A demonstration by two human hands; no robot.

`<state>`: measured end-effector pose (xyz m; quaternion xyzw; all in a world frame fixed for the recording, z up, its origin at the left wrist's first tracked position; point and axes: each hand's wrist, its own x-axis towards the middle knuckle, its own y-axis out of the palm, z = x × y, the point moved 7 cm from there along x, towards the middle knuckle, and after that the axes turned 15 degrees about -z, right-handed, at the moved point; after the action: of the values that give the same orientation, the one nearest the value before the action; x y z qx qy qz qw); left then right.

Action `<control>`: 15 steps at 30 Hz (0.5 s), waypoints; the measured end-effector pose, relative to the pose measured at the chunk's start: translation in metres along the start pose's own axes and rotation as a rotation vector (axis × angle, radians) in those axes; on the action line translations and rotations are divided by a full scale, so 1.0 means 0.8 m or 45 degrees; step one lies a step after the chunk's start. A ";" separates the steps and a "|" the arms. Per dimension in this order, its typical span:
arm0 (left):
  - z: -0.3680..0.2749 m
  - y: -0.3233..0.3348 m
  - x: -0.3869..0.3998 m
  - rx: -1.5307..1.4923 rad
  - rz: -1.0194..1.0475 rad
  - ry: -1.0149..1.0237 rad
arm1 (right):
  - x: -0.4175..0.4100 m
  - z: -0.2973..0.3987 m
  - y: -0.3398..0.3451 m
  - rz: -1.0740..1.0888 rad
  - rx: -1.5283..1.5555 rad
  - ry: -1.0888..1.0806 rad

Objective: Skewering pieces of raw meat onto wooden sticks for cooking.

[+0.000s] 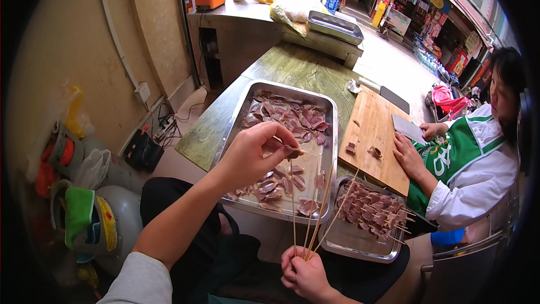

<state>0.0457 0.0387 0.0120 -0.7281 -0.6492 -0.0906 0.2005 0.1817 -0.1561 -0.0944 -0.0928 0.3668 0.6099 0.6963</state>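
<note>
My left hand (249, 156) pinches a slice of dark reddish meat (297, 152), which looks like gizzard, at the tip of one bamboo skewer. Several bamboo skewers (319, 213) fan upward from the fist of my right hand (306, 271). Beneath my left hand is a large stainless steel tray (335, 135); sliced raw meat (310, 120) lies across its far part and near end. To the right, a smaller steel tray (344, 238) holds a pile of skewered meat (369, 209), with stick ends pointing right.
A co-worker in a green apron (451, 147) holds a cleaver (408, 129) on a wooden cutting board (371, 135) bearing meat bits. Beyond the table (291, 65) stands a counter with an empty steel tray (335, 27). Gas cylinders (122, 215) stand at left, near a power strip (166, 126).
</note>
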 end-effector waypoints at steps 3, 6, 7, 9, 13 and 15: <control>0.001 0.000 0.000 -0.006 -0.009 -0.004 | -0.001 0.002 0.001 0.007 0.006 -0.011; 0.000 0.001 0.000 -0.023 -0.012 0.010 | -0.001 0.003 0.001 0.010 0.012 -0.011; -0.001 0.001 -0.001 -0.031 -0.014 0.019 | -0.001 0.002 0.001 0.006 0.018 -0.003; -0.003 0.001 -0.001 -0.023 -0.013 0.053 | -0.001 0.003 0.001 0.002 0.022 0.022; -0.012 0.003 -0.001 0.022 0.005 0.108 | -0.001 0.001 0.000 -0.009 0.045 0.061; -0.015 0.004 -0.002 0.061 -0.013 0.156 | -0.001 0.002 0.002 -0.008 0.053 0.067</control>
<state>0.0505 0.0321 0.0212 -0.7128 -0.6415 -0.1204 0.2566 0.1810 -0.1555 -0.0921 -0.0955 0.3973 0.5974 0.6901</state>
